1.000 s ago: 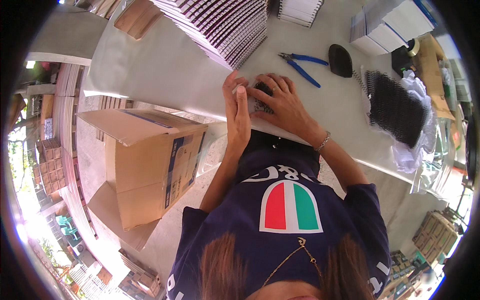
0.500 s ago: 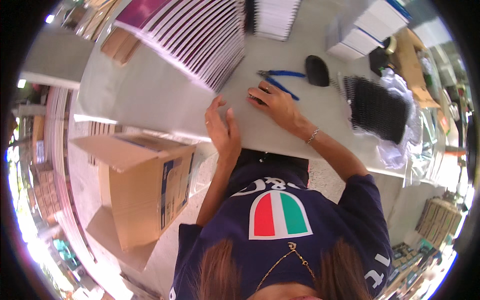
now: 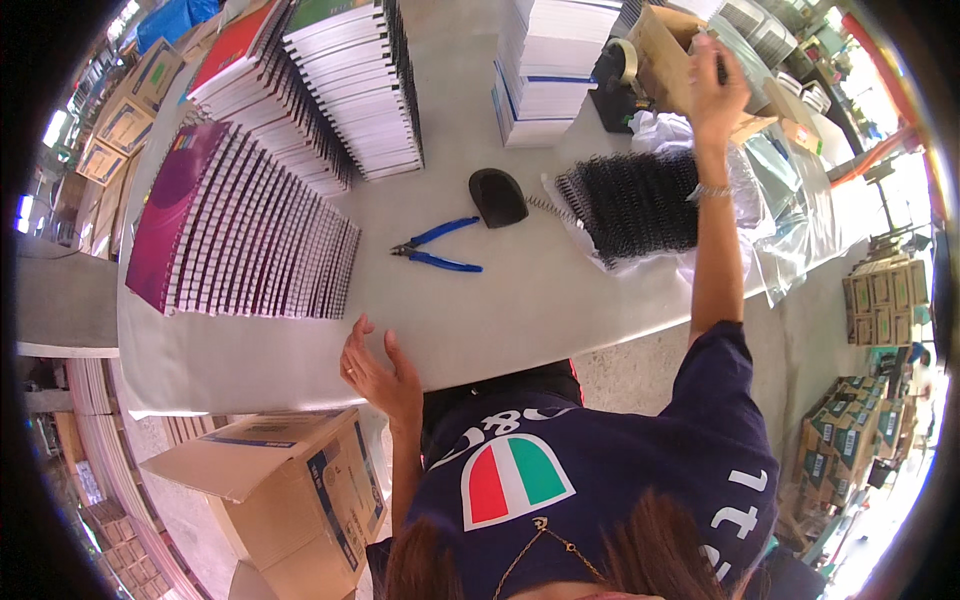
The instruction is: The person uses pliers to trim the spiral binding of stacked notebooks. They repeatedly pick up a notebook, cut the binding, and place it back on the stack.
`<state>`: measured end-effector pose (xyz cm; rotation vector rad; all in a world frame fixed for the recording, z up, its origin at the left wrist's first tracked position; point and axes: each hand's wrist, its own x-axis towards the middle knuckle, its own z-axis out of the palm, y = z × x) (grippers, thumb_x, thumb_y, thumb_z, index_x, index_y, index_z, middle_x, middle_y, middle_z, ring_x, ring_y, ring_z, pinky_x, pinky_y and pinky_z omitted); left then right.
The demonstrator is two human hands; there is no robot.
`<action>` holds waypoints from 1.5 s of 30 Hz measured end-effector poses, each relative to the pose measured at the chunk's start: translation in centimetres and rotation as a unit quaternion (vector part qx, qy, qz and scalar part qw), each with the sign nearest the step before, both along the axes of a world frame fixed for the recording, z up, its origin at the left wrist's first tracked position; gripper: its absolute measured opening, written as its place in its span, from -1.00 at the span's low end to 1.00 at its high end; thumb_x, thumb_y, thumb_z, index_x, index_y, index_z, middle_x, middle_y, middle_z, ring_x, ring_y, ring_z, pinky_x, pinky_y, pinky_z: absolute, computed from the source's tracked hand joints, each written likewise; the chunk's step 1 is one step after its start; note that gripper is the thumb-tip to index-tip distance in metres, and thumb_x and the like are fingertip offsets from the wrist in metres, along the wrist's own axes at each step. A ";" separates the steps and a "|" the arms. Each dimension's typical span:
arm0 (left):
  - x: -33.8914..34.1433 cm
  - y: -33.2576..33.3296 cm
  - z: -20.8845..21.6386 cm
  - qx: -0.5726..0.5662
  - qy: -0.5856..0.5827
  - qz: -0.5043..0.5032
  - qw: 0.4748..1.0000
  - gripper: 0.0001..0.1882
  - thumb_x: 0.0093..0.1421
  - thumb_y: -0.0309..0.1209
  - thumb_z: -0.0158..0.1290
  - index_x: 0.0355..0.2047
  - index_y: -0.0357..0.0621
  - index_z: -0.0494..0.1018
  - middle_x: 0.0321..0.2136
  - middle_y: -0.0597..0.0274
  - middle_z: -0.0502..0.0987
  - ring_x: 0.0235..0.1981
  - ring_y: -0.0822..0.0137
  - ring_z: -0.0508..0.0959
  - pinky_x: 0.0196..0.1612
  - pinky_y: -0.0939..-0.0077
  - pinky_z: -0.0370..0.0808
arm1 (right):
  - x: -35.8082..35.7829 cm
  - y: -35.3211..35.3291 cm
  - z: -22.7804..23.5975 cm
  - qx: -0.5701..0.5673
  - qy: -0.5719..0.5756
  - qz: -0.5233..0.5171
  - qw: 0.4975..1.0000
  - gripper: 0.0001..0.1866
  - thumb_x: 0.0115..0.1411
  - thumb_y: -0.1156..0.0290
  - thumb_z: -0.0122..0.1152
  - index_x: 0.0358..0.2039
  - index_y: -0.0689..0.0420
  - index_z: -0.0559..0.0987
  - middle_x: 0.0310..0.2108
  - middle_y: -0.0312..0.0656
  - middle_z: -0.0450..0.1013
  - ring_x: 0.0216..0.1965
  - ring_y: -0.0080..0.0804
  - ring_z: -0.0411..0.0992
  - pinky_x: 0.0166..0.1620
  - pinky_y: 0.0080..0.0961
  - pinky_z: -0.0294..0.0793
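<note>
My right hand (image 3: 718, 85) is raised over an open brown cardboard box (image 3: 662, 62) at the far right. Its fingers are bent around something small and dark that I cannot make out. Near the front table edge hovers my left hand (image 3: 385, 378), fingers apart and holding nothing. Just beyond it stands a stack of spiral-bound notebooks with a purple cover (image 3: 172, 225). Blue-handled cutting pliers (image 3: 447, 264) lie mid-table, jaws to the left. Beside them is a rounded black object (image 3: 498, 198). Black spiral binding coils (image 3: 630, 205) lie in a pile under my right forearm.
More notebook stacks, one red-covered (image 3: 235, 50) and one green-covered (image 3: 320, 15), stand at the back left. White paper blocks (image 3: 550, 75) are piled at the back. A tape dispenser (image 3: 620, 75) sits beside the box. Below the table's left front stands an open carton (image 3: 280, 500).
My right hand has left the spot beside the pliers and reached far right, over the cardboard box. The view has shifted, showing more of the table's far side. My left hand stays open.
</note>
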<state>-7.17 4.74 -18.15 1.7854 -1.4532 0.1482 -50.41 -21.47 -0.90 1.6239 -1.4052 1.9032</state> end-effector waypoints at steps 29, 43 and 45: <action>6.9 -2.4 8.9 -0.239 0.298 0.075 0.921 -0.42 0.47 -0.01 -0.13 0.23 -0.26 0.25 -0.03 0.13 0.34 0.06 0.25 0.35 0.20 0.21 0.30 | 25.0 13.5 -16.5 0.326 0.384 0.229 0.833 -0.30 0.26 0.06 0.26 0.29 0.18 0.35 0.21 0.13 0.24 0.23 0.09 0.21 0.28 0.09 0.13; 12.3 -10.1 19.4 -0.325 0.147 -0.158 0.921 -0.41 0.50 -0.07 -0.22 -0.29 -0.25 0.70 0.02 0.20 0.51 0.25 0.16 0.33 0.28 0.17 0.23 | 32.0 17.3 -2.6 0.249 0.040 0.448 0.858 -0.51 0.33 0.18 0.19 0.15 0.21 0.44 -0.09 0.00 0.40 -0.14 -0.07 0.37 -0.03 -0.23 0.35; 12.3 -10.4 19.1 -0.330 0.112 -0.166 0.923 -0.42 0.50 -0.10 -0.23 -0.30 -0.23 0.70 0.00 0.19 0.53 0.25 0.11 0.33 0.29 0.14 0.22 | 33.5 18.1 -1.3 0.165 0.107 0.413 0.889 -0.48 0.28 0.19 0.26 0.17 0.16 0.45 -0.08 -0.04 0.40 -0.10 -0.10 0.35 -0.02 -0.20 0.31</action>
